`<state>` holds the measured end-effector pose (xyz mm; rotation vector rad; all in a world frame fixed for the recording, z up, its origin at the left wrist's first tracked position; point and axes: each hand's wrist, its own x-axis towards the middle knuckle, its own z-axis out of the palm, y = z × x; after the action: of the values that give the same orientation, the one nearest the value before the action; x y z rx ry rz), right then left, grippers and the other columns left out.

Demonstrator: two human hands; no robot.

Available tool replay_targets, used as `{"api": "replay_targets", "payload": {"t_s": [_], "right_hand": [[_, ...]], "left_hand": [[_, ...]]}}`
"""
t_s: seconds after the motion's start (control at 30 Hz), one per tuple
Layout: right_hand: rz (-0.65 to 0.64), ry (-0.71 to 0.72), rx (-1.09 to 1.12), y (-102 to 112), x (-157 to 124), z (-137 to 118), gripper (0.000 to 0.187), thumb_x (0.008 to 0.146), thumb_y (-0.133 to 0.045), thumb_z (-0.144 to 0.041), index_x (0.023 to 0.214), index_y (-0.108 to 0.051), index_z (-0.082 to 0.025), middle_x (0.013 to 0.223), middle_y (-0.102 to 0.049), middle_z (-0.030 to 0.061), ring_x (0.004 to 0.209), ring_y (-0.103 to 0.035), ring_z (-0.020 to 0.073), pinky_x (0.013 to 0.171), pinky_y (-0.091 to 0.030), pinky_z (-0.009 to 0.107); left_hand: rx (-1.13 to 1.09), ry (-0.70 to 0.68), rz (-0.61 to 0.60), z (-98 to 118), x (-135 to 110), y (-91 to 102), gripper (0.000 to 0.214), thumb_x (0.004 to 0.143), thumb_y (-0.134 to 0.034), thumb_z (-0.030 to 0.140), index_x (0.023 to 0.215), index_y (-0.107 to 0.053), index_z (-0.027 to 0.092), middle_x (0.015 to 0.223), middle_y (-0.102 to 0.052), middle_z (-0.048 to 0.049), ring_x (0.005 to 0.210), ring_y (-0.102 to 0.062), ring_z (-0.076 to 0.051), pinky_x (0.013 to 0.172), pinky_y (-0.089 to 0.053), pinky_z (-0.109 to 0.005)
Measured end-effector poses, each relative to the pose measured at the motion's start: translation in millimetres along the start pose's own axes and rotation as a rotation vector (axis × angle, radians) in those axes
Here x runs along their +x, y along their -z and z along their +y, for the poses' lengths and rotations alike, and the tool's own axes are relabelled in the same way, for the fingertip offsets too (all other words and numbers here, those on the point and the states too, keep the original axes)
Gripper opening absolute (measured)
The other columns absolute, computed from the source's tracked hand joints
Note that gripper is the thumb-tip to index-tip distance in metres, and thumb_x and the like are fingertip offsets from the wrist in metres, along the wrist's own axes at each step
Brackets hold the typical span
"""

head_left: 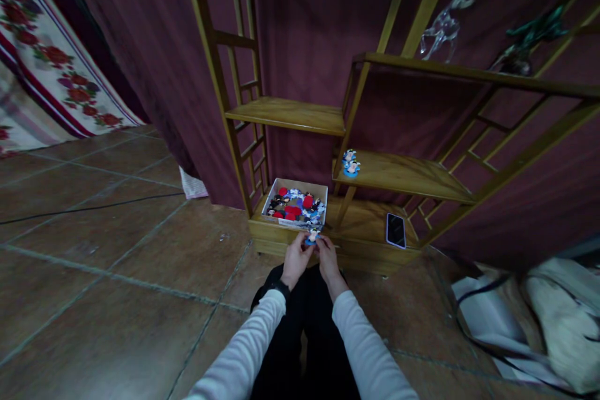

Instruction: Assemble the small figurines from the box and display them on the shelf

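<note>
Between the fingertips of my left hand (297,258) and my right hand (327,256) is a small blue-and-white figurine (312,236). Both hands are closed on it, just in front of the wooden shelf unit and above my knees. Right behind them, a shallow white box (304,185) sits on the bottom shelf, filled with several small figurines in red, black, blue and white. On the middle right shelf, two similar blue-and-white figurines (350,169) stand one behind the other near the left end.
A phone (396,230) lies on the bottom shelf at right. Higher up stand a clear glass deer (443,28) and a dark green ornament (525,44). Bags (557,319) rest on the floor at right. A black cable (94,209) crosses the tiles at left.
</note>
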<state>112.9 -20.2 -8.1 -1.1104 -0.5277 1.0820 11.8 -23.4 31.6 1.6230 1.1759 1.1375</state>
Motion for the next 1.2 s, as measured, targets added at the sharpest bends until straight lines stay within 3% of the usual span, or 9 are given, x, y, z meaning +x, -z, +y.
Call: {"api": "replay_targets", "payload": {"t_s": [0.5,0.77,1.0,1.2], "right_hand": [[-0.041,0.030,0.010,-0.8,-5.0,-5.4,0.023,0.062,-0.064,-0.038,0.078,-0.062,-0.021,0.079,-0.065,-0.0007,0.070,-0.057,0.0146,0.064,-0.044,0.026],[-0.043,0.032,-0.006,2.7,-2.0,-3.4,0.022,0.061,-0.066,-0.035,0.077,-0.063,-0.020,0.075,-0.064,-0.0017,0.066,-0.055,0.0132,0.060,-0.042,0.023],[-0.040,0.020,0.037,1.4,-8.0,-14.2,0.026,0.057,-0.069,-0.037,0.076,-0.065,-0.019,0.076,-0.065,-0.0005,0.067,-0.056,0.0137,0.060,-0.042,0.023],[-0.068,0.010,0.023,3.1,-8.8,-15.8,0.027,0.058,-0.068,-0.036,0.080,-0.065,-0.020,0.081,-0.067,0.0003,0.072,-0.057,0.0152,0.062,-0.043,0.024]], "left_hand": [[0.123,-0.069,0.023,0.4,-6.2,1.5,0.029,0.076,-0.058,0.023,0.105,-0.061,0.024,0.093,-0.067,-0.0051,0.081,-0.063,-0.019,0.076,-0.047,-0.030],[0.175,-0.121,-0.008,7.3,-9.2,0.1,0.028,0.078,-0.055,0.018,0.104,-0.060,0.025,0.103,-0.065,-0.0069,0.095,-0.061,-0.021,0.085,-0.044,-0.032],[0.176,0.003,-0.005,9.1,-10.0,-2.9,0.032,0.078,-0.054,0.023,0.110,-0.048,0.022,0.100,-0.066,-0.0066,0.091,-0.064,-0.020,0.079,-0.047,-0.032],[0.103,0.016,0.071,5.2,-6.3,-5.6,0.033,0.074,-0.060,0.023,0.104,-0.046,0.020,0.098,-0.067,-0.0074,0.089,-0.065,-0.019,0.077,-0.048,-0.030]]}}
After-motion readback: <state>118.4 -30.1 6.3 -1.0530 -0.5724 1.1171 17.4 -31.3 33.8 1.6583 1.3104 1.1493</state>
